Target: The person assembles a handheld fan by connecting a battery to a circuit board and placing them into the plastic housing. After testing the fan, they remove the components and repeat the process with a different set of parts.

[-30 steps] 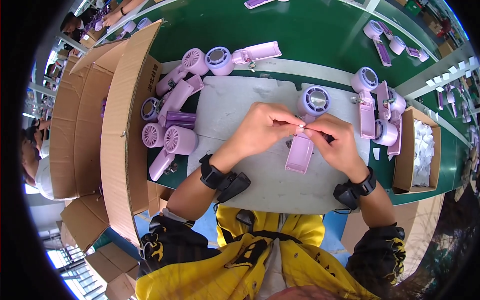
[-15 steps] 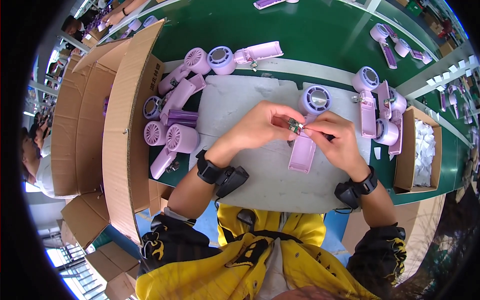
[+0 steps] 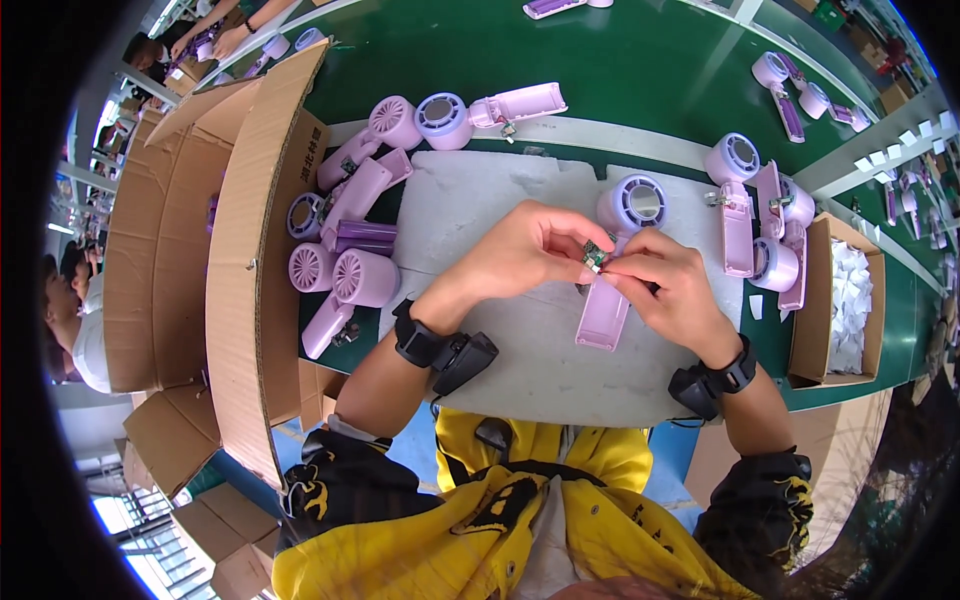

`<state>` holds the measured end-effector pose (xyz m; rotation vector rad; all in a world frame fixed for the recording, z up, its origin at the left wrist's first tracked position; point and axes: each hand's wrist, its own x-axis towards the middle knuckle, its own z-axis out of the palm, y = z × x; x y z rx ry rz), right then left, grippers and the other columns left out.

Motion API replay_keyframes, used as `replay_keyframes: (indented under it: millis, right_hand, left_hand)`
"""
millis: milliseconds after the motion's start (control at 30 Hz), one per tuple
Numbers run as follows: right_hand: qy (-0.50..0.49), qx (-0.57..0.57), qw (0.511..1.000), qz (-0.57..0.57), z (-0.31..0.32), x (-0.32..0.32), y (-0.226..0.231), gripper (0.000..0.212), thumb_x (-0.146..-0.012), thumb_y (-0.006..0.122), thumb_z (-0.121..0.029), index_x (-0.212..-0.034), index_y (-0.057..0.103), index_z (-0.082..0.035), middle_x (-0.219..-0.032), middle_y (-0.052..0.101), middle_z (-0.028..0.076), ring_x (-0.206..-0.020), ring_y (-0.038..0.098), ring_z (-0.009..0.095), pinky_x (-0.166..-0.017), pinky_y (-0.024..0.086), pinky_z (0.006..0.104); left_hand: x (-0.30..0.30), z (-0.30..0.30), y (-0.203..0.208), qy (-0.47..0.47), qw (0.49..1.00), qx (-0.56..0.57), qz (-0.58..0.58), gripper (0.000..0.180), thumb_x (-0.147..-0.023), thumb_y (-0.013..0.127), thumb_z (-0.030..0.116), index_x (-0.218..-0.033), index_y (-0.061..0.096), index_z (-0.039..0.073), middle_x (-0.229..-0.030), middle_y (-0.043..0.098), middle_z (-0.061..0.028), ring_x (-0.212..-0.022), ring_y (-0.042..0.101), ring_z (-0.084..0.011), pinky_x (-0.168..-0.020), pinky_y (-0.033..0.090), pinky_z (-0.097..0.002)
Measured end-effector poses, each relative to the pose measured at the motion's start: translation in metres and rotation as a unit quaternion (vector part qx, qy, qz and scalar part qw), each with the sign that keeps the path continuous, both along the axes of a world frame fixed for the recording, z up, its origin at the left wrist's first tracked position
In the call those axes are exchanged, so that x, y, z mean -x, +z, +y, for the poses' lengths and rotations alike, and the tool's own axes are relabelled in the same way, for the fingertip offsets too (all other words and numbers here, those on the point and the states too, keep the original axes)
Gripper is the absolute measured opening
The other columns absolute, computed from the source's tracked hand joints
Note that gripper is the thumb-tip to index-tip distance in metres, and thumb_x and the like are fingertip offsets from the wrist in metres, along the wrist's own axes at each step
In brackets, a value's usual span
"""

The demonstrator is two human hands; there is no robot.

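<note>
A small green circuit board (image 3: 594, 254) is pinched between the thumb and fingers of my left hand (image 3: 525, 252). My right hand (image 3: 675, 285) has thumb and fingertips closed at the board's lower edge, beside a small white spot; what lies between those fingertips is too small to name. Under both hands rests a pink handheld fan with an open handle (image 3: 602, 315). Its round purple-rimmed head (image 3: 637, 203) points away from me, and my fingers hide where head and handle meet.
A grey-white mat (image 3: 480, 200) covers the worktop. Several pink fans (image 3: 365, 277) are piled on the left by a tall cardboard box (image 3: 255, 270). More fans (image 3: 735, 230) lie on the right, near a carton of white paper pieces (image 3: 850, 300). Fans ride a green belt (image 3: 640, 60) beyond.
The circuit board has tilted in my fingers, its white spot now lower. My right fingertips have shifted slightly down and left. Fans on the far green belt have moved right.
</note>
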<state>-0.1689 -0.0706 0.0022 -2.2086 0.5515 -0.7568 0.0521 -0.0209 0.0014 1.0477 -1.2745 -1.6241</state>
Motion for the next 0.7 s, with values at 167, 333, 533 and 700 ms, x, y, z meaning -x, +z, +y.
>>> replay_keyframes:
  millis: [167,333,533,700]
  right_hand:
    - [-0.008,0.009,1.0,-0.001,-0.0006,0.0004,-0.0003,0.012,-0.077,0.073,0.002,-0.089,0.072,-0.002,-0.084,0.063,0.008,-0.067,0.061,0.02,-0.057,0.049,0.0286]
    - [-0.021,0.024,0.999,-0.003,-0.0002,-0.0002,-0.0007,0.012,-0.077,0.074,0.0,-0.088,0.071,-0.001,-0.082,0.063,0.008,-0.065,0.061,0.02,-0.056,0.048,0.0286]
    - [-0.05,-0.03,0.998,-0.014,0.002,-0.0043,0.0037,0.012,-0.077,0.075,0.0,-0.088,0.07,-0.001,-0.081,0.063,0.009,-0.062,0.06,0.019,-0.056,0.047,0.0285]
    - [-0.041,0.002,0.999,-0.014,0.0008,-0.0018,0.0003,0.011,-0.077,0.075,0.001,-0.087,0.07,-0.001,-0.08,0.063,0.009,-0.063,0.061,0.019,-0.056,0.047,0.0285]
  left_hand:
    - [0.0005,0.0005,0.0081,-0.008,1.0,-0.016,0.015,0.033,-0.078,0.072,-0.007,-0.11,0.067,-0.001,-0.095,0.07,-0.0058,-0.085,0.065,-0.0102,-0.079,0.055,-0.0254]
    - [0.0019,0.0006,0.0084,0.004,1.0,-0.013,0.0,0.034,-0.078,0.072,-0.006,-0.111,0.067,0.0,-0.095,0.07,-0.0058,-0.085,0.066,-0.0105,-0.08,0.054,-0.0258]
    - [0.0019,-0.0002,0.0027,0.03,0.999,0.011,-0.016,0.032,-0.079,0.073,-0.005,-0.109,0.066,0.0,-0.095,0.07,-0.0062,-0.085,0.066,-0.0111,-0.079,0.054,-0.0261]
    - [0.004,0.0001,0.0014,0.036,0.999,0.018,0.004,0.029,-0.079,0.073,-0.005,-0.107,0.067,0.0,-0.095,0.07,-0.0059,-0.084,0.066,-0.0114,-0.078,0.054,-0.0259]
